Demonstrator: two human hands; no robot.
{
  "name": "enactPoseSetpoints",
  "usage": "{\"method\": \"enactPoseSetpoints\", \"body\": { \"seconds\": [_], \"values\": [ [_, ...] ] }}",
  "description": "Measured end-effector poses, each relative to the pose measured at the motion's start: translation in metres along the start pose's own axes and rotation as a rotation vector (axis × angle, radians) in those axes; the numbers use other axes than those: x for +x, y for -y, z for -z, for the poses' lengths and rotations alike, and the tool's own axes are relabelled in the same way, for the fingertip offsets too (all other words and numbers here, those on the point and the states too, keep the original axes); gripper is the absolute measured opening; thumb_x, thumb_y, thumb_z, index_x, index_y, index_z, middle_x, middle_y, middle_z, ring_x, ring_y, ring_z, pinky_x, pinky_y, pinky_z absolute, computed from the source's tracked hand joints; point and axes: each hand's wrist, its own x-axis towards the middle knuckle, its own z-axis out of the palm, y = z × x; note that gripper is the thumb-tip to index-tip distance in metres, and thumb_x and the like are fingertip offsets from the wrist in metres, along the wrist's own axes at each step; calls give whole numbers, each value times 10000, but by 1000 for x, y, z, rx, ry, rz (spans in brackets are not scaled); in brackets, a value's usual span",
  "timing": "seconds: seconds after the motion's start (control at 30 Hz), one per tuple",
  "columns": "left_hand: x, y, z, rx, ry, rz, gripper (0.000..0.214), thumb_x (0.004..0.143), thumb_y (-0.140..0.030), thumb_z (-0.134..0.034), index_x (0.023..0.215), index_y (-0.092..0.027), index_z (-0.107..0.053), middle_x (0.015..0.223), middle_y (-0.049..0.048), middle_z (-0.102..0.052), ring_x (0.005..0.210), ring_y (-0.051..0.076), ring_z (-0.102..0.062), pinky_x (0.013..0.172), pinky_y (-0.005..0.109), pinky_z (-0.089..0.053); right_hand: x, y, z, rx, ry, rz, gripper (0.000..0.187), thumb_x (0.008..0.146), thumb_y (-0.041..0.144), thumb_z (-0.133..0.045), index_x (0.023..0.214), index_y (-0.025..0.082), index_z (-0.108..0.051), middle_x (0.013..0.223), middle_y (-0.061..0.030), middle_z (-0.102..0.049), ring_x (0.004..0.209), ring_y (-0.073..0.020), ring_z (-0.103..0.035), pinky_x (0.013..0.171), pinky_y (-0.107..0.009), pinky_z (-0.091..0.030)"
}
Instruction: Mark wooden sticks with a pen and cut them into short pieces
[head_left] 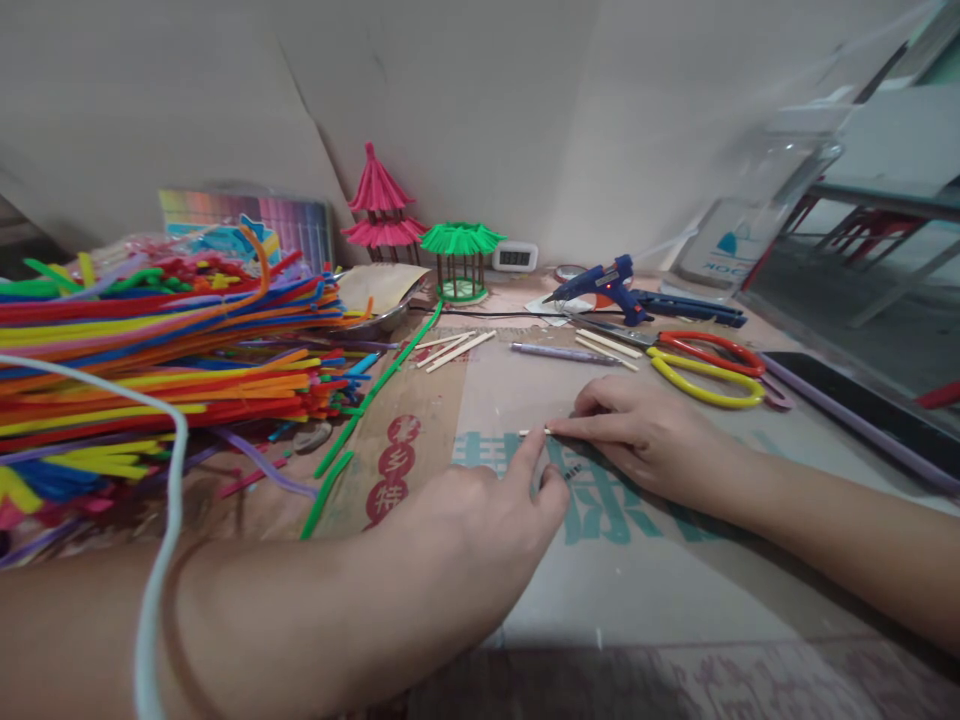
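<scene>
Left hand [480,510] and right hand [652,440] touch a thin, pale, partly hidden stick [523,433], fingers [600,429] extended, grip unclear.

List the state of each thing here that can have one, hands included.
Left hand, index fingertip at a small stick
Right hand, fingertips at the same stick
Glue gun, standing, small light showing
Scissors, lying flat; blade opening unclear
Phone, lying flat, screen dark
Timer, display showing, digits unreadable
Pen, lying flat
Loose sticks, lying in two groups
Pipe cleaners, heaped, partly bundled
Green model, standing upright
Pink model, standing upright
</scene>
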Motion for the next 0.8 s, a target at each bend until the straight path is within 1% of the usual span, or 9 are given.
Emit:
{"method": "enactPoseSetpoints", "body": {
  "seconds": [0.07, 0.13, 0.2, 0.3, 0.4, 0.47, 0.53, 0.67, 0.8],
  "values": [
    [1, 1, 2, -30, 58, 18, 358, 791, -36, -488, 1115, -128, -610, 1273, 227, -654, 557, 181, -676, 431, 273, -512, 0, 0, 0, 3, 2, -4, 306, 988, 167, -480, 1125, 190, -752, 869, -93, -657, 771, -183, -580, 674, -309, -455],
    [1, 1, 4, -39, 100, 20, 384, 796, -29, -482, 1145, -135, -603, 1266, 215, -660, 538, 164, -660, 451, 273, -516, 0, 0, 0, 4, 8, -5, 309, 989, 168, -476, 1127, 195, -751, 866, -90, -658, 769, -181, -581, 671, -309, -455],
    [0, 0, 2, -26, 91, 4, 429, 810, -32, -473, 1218, -112, -582, 1273, 231, -649, 614, 190, -689, 473, 281, -526, 0, 0, 0, 1, 12, -6, 312, 988, 164, -473, 1126, 195, -752, 862, -87, -660, 765, -180, -582, 666, -308, -452],
    [-2, -2, -4, -16, 23, -17, 455, 842, -71, -472, 1291, -64, -548, 1308, 264, -617, 752, 237, -717, 466, 280, -517, 0, 0, 1, -8, 10, -3, 309, 986, 160, -476, 1114, 193, -756, 866, -88, -664, 764, -180, -586, 664, -309, -450],
    [-4, -4, -10, -16, -7, -13, 458, 867, -108, -481, 1319, -65, -537, 1354, 257, -586, 814, 237, -714, 487, 271, -516, 0, 0, 1, -10, 12, -5, 304, 985, 161, -481, 1112, 197, -755, 874, -88, -667, 770, -180, -591, 670, -309, -456],
    [-4, -4, -11, -22, -5, -21, 473, 868, -108, -477, 1337, -67, -523, 1350, 248, -591, 789, 220, -708, 499, 271, -518, 0, 1, 1, -5, 14, -10, 305, 985, 157, -478, 1113, 195, -752, 876, -88, -670, 769, -177, -595, 671, -307, -459],
    [-3, -4, -10, -7, -9, -6, 501, 844, -77, -468, 1343, -54, -513, 1290, 238, -633, 727, 207, -698, 500, 280, -521, 0, 1, 1, -2, 8, -6, 304, 985, 158, -477, 1107, 190, -753, 867, -88, -671, 759, -175, -596, 664, -305, -456],
    [0, -6, -7, 34, 62, 24, 526, 783, -28, -469, 1303, -50, -542, 1140, 208, -702, 671, 201, -694, 514, 285, -537, 0, 1, 0, 0, -2, 2, 300, 983, 158, -480, 1103, 191, -753, 864, -88, -669, 762, -178, -595, 665, -307, -459],
    [-1, -7, -9, 19, 26, 23, 519, 813, -15, -412, 1320, -27, -521, 1163, 238, -680, 681, 220, -699, 504, 311, -544, -1, 0, -1, 0, 3, -6, 300, 984, 155, -480, 1123, 198, -742, 886, -89, -673, 783, -179, -604, 684, -312, -469]
  ]
}}
